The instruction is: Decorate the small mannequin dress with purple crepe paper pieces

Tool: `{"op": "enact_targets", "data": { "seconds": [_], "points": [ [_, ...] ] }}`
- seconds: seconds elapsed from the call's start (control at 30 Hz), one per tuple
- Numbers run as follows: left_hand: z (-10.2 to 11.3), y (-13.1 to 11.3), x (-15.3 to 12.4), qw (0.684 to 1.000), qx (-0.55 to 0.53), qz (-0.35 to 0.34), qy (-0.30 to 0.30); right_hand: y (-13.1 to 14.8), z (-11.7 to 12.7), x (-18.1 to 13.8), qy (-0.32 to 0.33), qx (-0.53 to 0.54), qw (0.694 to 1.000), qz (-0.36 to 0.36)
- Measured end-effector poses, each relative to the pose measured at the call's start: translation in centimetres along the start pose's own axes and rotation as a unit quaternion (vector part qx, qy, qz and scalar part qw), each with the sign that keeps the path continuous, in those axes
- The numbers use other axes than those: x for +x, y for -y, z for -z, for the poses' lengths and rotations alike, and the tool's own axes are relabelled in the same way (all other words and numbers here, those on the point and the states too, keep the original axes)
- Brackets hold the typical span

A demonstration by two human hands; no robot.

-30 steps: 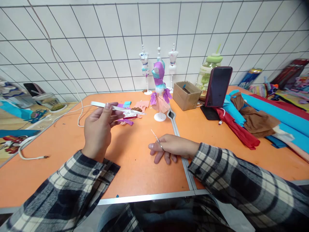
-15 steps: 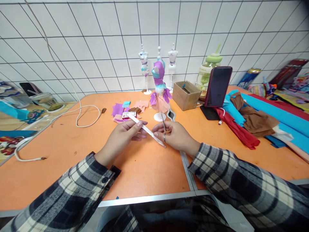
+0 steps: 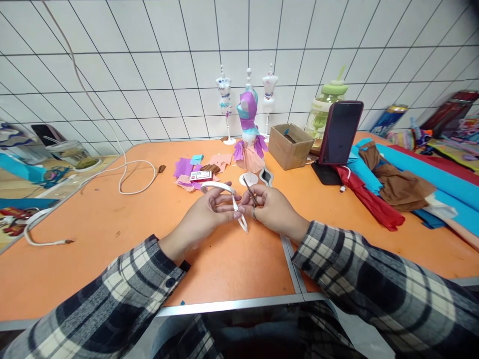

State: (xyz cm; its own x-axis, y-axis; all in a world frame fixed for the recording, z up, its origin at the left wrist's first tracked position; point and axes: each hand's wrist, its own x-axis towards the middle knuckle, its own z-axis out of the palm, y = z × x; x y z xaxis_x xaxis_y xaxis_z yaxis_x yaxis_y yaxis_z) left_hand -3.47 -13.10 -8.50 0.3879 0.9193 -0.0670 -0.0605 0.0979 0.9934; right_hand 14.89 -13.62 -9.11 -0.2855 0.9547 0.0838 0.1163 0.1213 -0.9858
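Note:
My left hand [image 3: 209,212] is closed around a narrow roll of white tape [image 3: 215,184]. A loose strip of the tape [image 3: 242,223] hangs curled below the fingers. Close beside it, my right hand [image 3: 271,207] is closed, its fingertips pinched at the tape strip. A thin dark metal tool [image 3: 248,187] also sits in the right hand, its tip pointing up and left; whether it is scissors or tweezers I cannot tell. Beyond the hands stands a small dress form [image 3: 247,112] wrapped in purple, blue and peach material, on a round white base [image 3: 248,179].
Coloured scraps [image 3: 183,167] and a small red-and-white box [image 3: 201,176] lie behind my left hand. At the back stand two more dress forms [image 3: 224,89], a cardboard box [image 3: 290,147], a phone [image 3: 342,132] and a green-lidded bottle [image 3: 318,112]. Folded fabrics [image 3: 400,177] cover the right side.
The tape roll has turned from edge-on to show its ring, and the left hand has shifted right. The tool's tip in my right hand now leans further left.

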Motion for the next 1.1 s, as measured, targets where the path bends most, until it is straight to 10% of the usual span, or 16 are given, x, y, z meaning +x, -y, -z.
{"op": "enact_targets", "data": {
  "seconds": [0.63, 0.83, 1.0, 1.1],
  "points": [
    [0.5, -1.3, -0.5, 0.998, -0.014, -0.034, -0.047, 0.3, 1.3, -0.3, -0.128, -0.225, 0.959, 0.115],
    [0.8, -1.1, -0.3, 0.996, -0.002, -0.063, -0.062, -0.2, 0.0, -0.2, -0.024, -0.054, 0.997, 0.059],
    [0.8, -0.7, -0.1, 0.992, 0.059, -0.079, -0.082, 0.9, 0.4, -1.1, -0.077, -0.103, 0.987, 0.092],
    [0.8, -0.6, -0.1, 0.984, 0.102, -0.093, -0.111, 2.0, 0.9, -1.7, 0.075, -0.173, 0.979, 0.074]
  ]
}}
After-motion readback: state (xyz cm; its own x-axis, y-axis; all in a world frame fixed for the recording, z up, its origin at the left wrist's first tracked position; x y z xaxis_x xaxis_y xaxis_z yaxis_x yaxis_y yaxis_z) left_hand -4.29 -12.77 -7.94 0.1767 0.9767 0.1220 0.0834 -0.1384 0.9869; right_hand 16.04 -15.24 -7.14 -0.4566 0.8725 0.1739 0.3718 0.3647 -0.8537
